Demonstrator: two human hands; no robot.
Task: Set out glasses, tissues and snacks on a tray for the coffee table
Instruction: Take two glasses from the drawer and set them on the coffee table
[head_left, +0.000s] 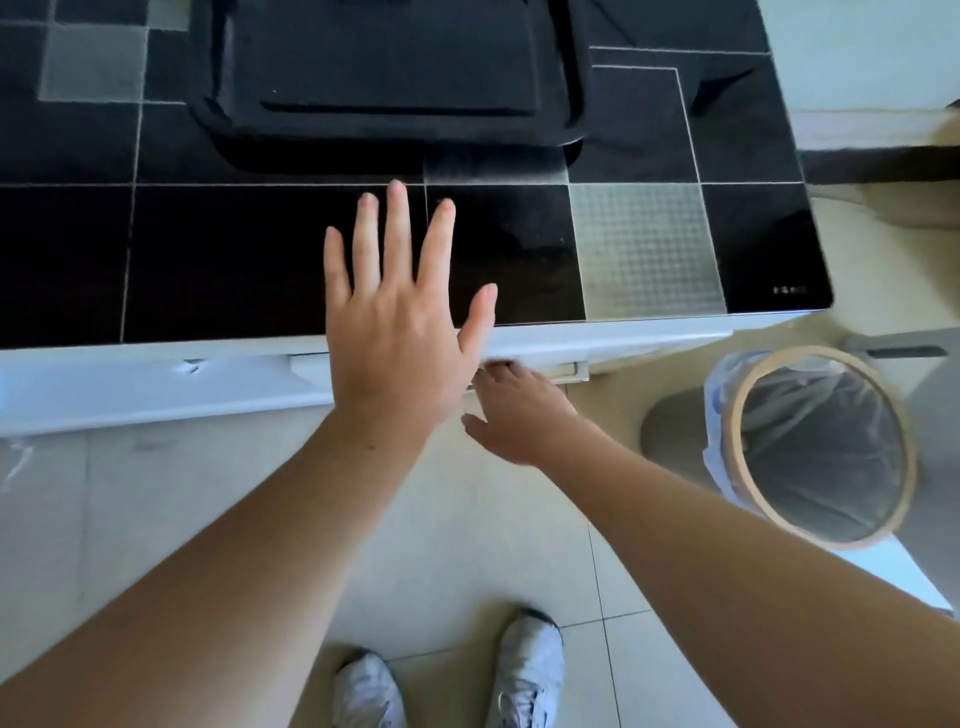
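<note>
An empty black tray (569, 111) lies on the far part of a table top (218, 260) of black and silver tiles. My left hand (400, 322) hovers flat over the table's front edge, fingers spread, holding nothing. My right hand (524, 415) is lower, against the white drawer front below the top. Its fingertips hook onto the long white drawer handle (569, 370), and the thumb sticks out to the left. My left hand partly hides those fingers. No glasses, tissues or snacks are in view.
A grey waste bin (815, 447) with a wooden rim and a plastic liner stands on the pale floor tiles at the right, close to the table's corner. My white shoes (530, 670) are on the floor below.
</note>
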